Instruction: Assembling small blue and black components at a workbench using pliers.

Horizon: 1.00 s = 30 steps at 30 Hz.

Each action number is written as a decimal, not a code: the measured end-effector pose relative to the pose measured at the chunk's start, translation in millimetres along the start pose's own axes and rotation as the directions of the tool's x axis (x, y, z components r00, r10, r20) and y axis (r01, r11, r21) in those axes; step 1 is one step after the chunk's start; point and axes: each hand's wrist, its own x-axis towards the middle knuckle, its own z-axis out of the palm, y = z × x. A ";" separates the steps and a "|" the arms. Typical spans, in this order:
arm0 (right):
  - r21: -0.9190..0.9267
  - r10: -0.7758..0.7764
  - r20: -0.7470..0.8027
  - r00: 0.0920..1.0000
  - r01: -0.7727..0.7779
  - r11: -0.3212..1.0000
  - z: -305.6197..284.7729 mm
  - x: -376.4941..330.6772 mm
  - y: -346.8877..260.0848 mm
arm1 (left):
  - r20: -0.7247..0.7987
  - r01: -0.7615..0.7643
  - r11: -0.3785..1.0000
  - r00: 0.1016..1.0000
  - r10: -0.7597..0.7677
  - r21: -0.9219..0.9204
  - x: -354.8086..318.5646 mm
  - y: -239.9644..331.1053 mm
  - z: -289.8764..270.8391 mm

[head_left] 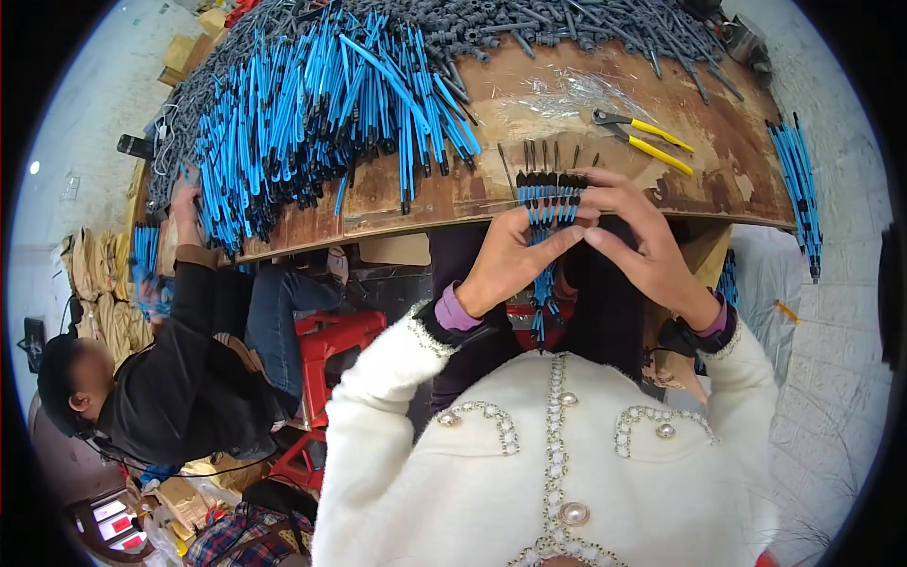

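Head view: the left hand (515, 257) has its fingers gripping a row of blue-and-black rods (550, 200). The right hand (641, 238) curls its fingers at the row's right end; grip there cannot be confirmed. Beyond the right fingers, yellow-handled pliers (661, 154) lie on the tabletop (723, 109). Farther, left of the fingers, blue rods (312, 123) lie heaped; grey parts (576, 24) pile farthest.

Bright, diffuse light covers the table (732, 118), glinting off thin strands (581, 93) on it; shade lies beneath. Left of it, blur masks part of a co-worker's head (59, 380); right of it, fisheye distortion bends the white wall (846, 189).
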 end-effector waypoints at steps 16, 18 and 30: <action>0.092 -0.045 0.064 0.997 0.039 0.995 12.2 54.6 -5.7 | -0.487 -0.001 0.983 0.869 -0.089 -0.181 -47.4 -42.5 -30.7; 0.112 -0.032 0.081 0.996 0.023 0.993 17.0 53.6 -5.2 | -0.554 0.164 0.973 0.831 -0.049 0.160 -51.2 -28.0 -32.7; 0.115 -0.096 0.139 0.986 0.081 0.990 28.2 22.2 3.6 | 0.165 -0.285 0.691 0.958 0.236 0.664 20.9 -2.3 -44.0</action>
